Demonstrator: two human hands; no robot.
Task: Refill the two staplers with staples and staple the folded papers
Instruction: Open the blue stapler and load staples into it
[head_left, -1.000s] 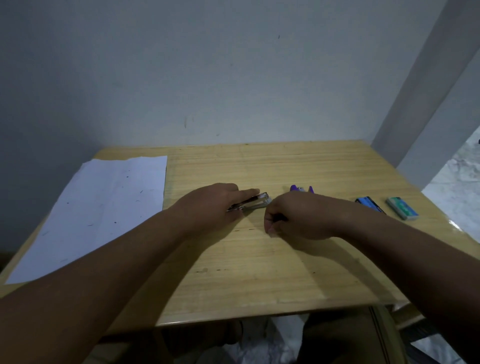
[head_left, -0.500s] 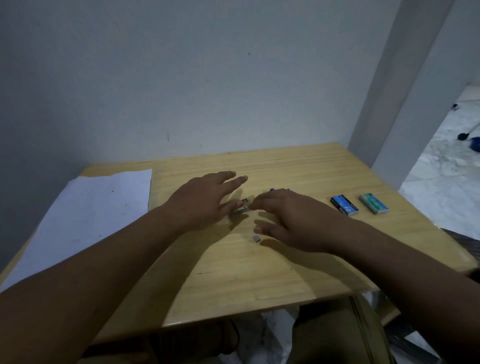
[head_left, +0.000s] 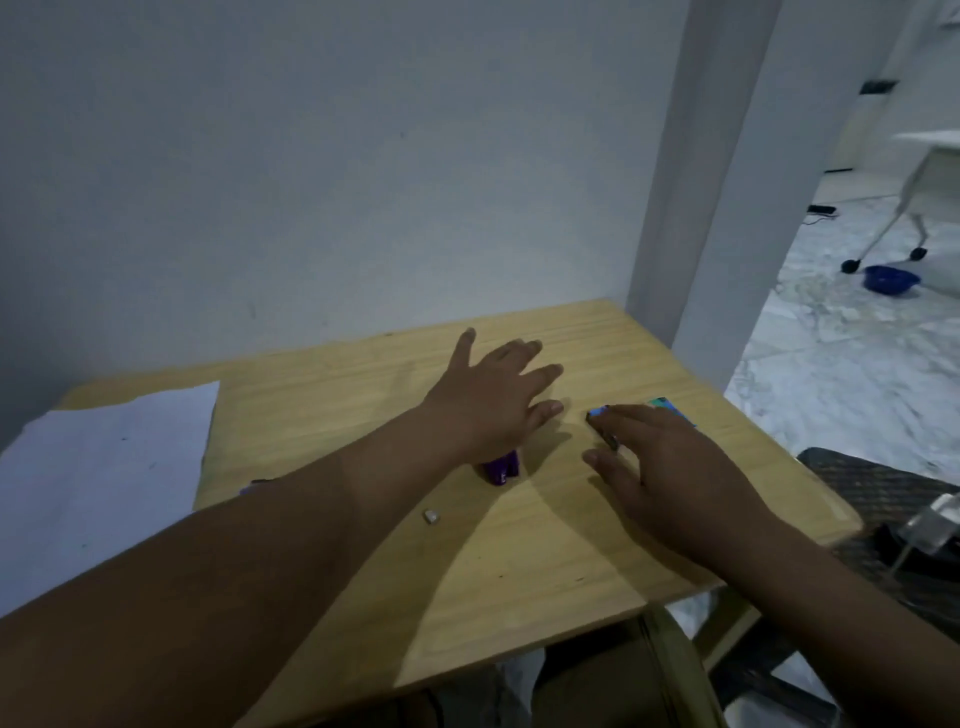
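wooden table (head_left: 519, 561) | left hand (head_left: 488, 400) fingers spread | right hand (head_left: 670, 467) fingers straight over staple boxes (head_left: 602, 415)

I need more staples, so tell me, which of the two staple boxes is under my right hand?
The blue staple box: the right hand has its fingers laid over it. The green staple box lies just beyond those fingers, nearer the table's right edge.

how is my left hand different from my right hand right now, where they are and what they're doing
The left hand is farther from you, its fingers spread and straight; the right hand is nearer.
The left hand's wrist is over the purple stapler; the right hand's fingers reach over the blue staple box, and whether they touch it is unclear.
Both are palm-down and open above the wooden table, gripping nothing.
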